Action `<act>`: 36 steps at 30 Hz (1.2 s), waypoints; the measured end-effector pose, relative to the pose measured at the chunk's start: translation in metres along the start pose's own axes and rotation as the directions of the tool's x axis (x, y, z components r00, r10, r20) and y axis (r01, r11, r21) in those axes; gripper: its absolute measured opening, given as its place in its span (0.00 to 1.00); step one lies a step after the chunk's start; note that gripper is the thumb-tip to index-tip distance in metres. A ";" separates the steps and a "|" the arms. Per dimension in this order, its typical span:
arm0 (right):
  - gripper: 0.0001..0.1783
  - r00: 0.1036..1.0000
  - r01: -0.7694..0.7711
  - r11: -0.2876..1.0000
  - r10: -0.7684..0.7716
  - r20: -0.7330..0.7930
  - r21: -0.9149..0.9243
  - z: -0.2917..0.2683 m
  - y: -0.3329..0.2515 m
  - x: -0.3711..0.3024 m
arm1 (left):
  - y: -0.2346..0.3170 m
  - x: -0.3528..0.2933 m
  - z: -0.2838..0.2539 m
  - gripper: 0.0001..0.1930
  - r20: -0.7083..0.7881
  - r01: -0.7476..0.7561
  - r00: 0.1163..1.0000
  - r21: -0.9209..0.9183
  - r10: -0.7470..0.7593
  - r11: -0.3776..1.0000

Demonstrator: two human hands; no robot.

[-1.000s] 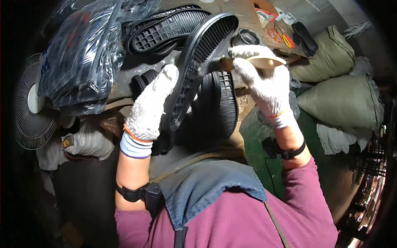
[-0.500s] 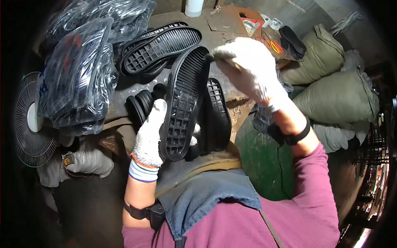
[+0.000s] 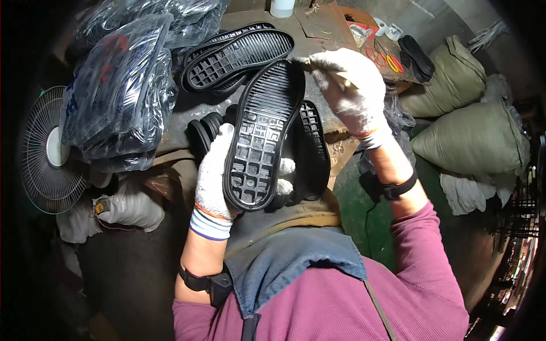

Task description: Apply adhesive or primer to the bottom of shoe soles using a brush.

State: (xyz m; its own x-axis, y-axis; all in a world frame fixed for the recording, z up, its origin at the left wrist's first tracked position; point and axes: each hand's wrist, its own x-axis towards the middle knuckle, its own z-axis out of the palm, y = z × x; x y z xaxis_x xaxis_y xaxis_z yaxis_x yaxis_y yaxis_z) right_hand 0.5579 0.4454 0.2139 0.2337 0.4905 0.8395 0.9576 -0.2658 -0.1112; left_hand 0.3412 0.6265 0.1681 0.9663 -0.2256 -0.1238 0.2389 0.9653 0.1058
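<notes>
A black rubber shoe sole (image 3: 256, 150) stands tilted in front of me, its ribbed and gridded side facing me. My left hand (image 3: 213, 170), in a white knit glove, is closed around its lower part; fingertips show at its right edge. At the sole's upper end is my right hand (image 3: 350, 85), gloved too and closed on what looks like a small brush (image 3: 307, 62). The brush's dark tip is beside the sole's rim; most of its handle is hidden in the glove. Another black sole (image 3: 314, 142) is just right of the held one.
Several black soles (image 3: 242, 54) lie stacked on the worktable (image 3: 250, 20). To the left are plastic-wrapped bundles (image 3: 116, 91) and a fan (image 3: 57, 150). Scissors with orange handles (image 3: 393, 63) lie at the far right, with stuffed green sacks (image 3: 472, 139) beyond. A white container (image 3: 282, 8) stands at the back.
The held sole has turned to face me more squarely and catches more light. My right hand stays by its upper end, turned slightly. The whole view has shifted a little.
</notes>
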 end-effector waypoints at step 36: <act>0.17 0.907 -0.153 0.782 -0.132 0.400 0.605 -0.009 -0.115 -0.047 | 0.029 0.006 -0.023 0.39 0.163 -0.373 0.923 0.161 0.348 0.914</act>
State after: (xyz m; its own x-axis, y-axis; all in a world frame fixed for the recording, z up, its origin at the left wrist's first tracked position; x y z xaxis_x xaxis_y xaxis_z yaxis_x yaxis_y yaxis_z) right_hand 0.4352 0.4455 0.1925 0.1527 0.8123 0.5629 0.8146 0.2190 -0.5370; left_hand 0.3515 0.6565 0.1477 0.9908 0.1061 0.0835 -0.1266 0.9450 0.3014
